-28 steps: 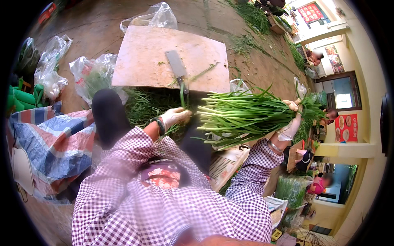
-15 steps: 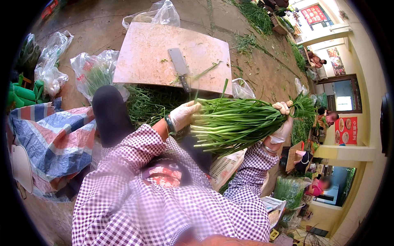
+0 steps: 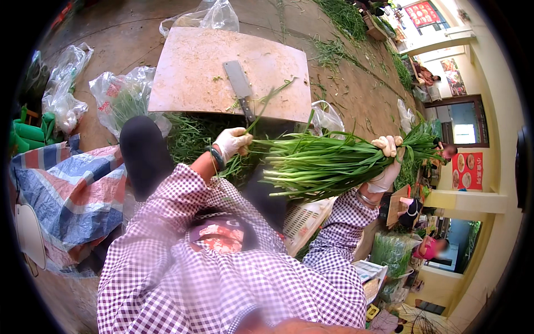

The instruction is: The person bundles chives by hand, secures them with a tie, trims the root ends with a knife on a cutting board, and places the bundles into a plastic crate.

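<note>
The fingers (image 3: 381, 145) of the white-gloved right hand (image 3: 385, 177) are clenched around the bunch (image 3: 325, 164) of green stalks, close to its leafy end. The bunch is held sideways in the air, above a cream crate (image 3: 307, 220), with its pale ends pointing toward the left hand (image 3: 230, 143). That hand, gloved too, pinches a thin, blurred stalk (image 3: 262, 111) that slants up over the near edge of the counter (image 3: 186, 67); its fingertips are near the bunch's pale ends.

On the counter, a cleaver (image 3: 238, 79) lies flat, its dark handle toward the person. Another stalk and some green scraps lie beside it. A heap of greens (image 3: 186, 142) sits below the counter's near edge. A clear bag (image 3: 125, 97) with greens inside stands left of the counter, a white bag (image 3: 328, 118) by its near right corner. A striped sheet (image 3: 83, 186) spreads farther left.
</note>
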`<move>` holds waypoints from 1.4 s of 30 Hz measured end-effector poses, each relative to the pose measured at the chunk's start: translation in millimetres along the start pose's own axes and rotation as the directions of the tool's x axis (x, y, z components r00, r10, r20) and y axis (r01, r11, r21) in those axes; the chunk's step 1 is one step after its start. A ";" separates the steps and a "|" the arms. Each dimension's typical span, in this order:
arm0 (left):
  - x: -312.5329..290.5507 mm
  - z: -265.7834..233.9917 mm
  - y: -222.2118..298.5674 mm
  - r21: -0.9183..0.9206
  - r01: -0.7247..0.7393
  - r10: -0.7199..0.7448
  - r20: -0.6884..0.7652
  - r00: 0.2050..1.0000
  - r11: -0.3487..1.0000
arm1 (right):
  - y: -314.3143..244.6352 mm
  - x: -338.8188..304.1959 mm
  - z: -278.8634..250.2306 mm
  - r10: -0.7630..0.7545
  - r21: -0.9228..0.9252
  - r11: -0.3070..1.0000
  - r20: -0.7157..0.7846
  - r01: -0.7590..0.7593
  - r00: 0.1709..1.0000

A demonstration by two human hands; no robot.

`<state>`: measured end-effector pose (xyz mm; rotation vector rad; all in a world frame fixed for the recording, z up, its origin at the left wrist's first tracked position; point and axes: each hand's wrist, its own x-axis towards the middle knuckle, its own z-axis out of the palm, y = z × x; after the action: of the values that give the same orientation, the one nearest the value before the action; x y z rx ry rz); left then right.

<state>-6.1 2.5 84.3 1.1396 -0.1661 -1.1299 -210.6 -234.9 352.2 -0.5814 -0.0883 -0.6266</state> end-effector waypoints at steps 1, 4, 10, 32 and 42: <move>1.8 -8.4 0.2 0.199 0.024 -0.004 -0.097 0.995 0.980 | -2.6 -0.6 2.7 -0.012 0.006 1.000 0.002 0.012 1.000; 0.3 -43.5 6.5 0.970 0.171 0.007 -0.174 0.985 0.172 | -10.6 -5.7 1.5 -0.054 0.017 0.998 -0.009 0.055 0.998; -12.8 4.9 17.1 0.688 -0.543 0.496 0.298 0.816 0.481 | 0.3 -1.4 -0.8 -0.016 -0.001 1.000 -0.005 0.016 1.000; -3.3 27.0 -14.2 0.158 -0.060 -0.015 0.436 0.900 0.986 | 20.8 -7.3 2.6 0.008 -0.002 1.000 0.013 -0.008 1.000; -18.3 22.9 -11.0 0.294 -0.105 -0.020 0.393 0.919 0.950 | 18.8 -10.7 -0.1 -0.005 0.012 1.000 -0.012 0.005 1.000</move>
<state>-35.8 2.5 93.9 1.1632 -0.7003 -1.3155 -208.4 -217.0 340.3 -0.5654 -0.0819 -0.6337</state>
